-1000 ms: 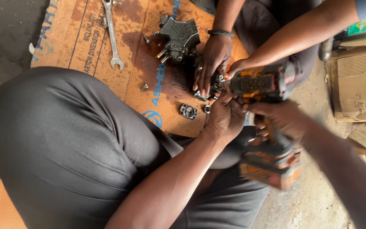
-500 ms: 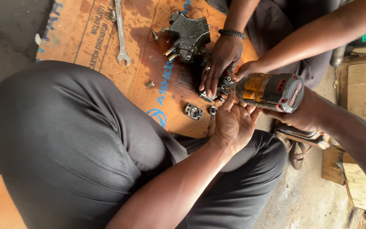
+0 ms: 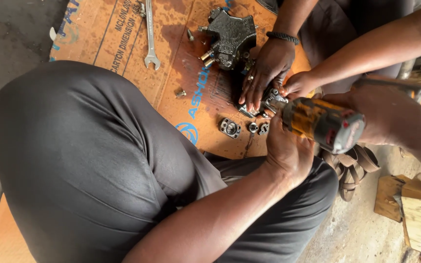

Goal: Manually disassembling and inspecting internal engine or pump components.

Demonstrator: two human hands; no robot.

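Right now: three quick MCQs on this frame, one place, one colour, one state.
1. Where does the spanner lie?
A. on the cardboard sheet
B. in a hand
C. on the sandal

2. What colour is the power tool body?
A. blue
B. yellow and black
C. white

3. What is the left hand doing?
A. resting on the knee
B. holding the spanner
C. cupping the tool's front end

Answers:
1 A, it lies flat on the sheet, no hand near.
2 B, yellow shell, dark end.
3 C, its fingers wrap the nose.
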